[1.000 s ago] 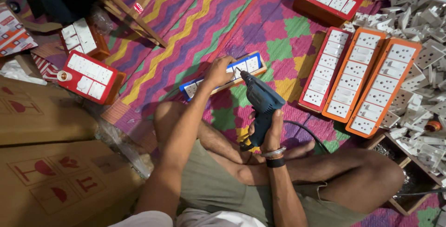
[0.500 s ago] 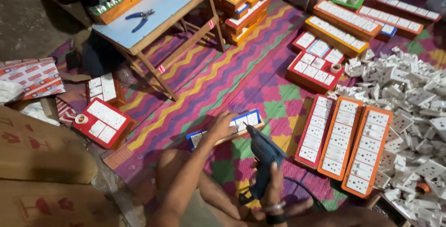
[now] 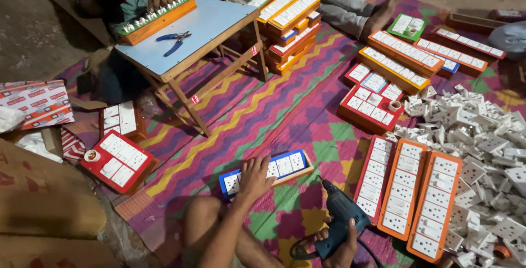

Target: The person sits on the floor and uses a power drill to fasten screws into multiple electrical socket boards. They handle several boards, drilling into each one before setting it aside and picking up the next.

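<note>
In the head view, the camera now looks further up than a second ago, so the low blue surface (image 3: 216,24) with pliers (image 3: 172,40) and another person's hands at an orange switch board (image 3: 156,18) has come into sight. The left hand (image 3: 256,179) rests flat, fingers spread, on the blue switch board (image 3: 268,172), which lies on the striped mat (image 3: 263,109) just in front of the knees; it presses the board down and does not grip it. The right hand (image 3: 342,243) is clenched around the handle of the dark blue electric drill (image 3: 342,216). A second ago the drill tip stood over the board; now the drill is drawn back to the right, and its tip points at the board's right end without touching it. I judge that one screw is finished. Three orange boards (image 3: 408,191) lie to the right, beside a heap of white sockets (image 3: 482,153).
</note>
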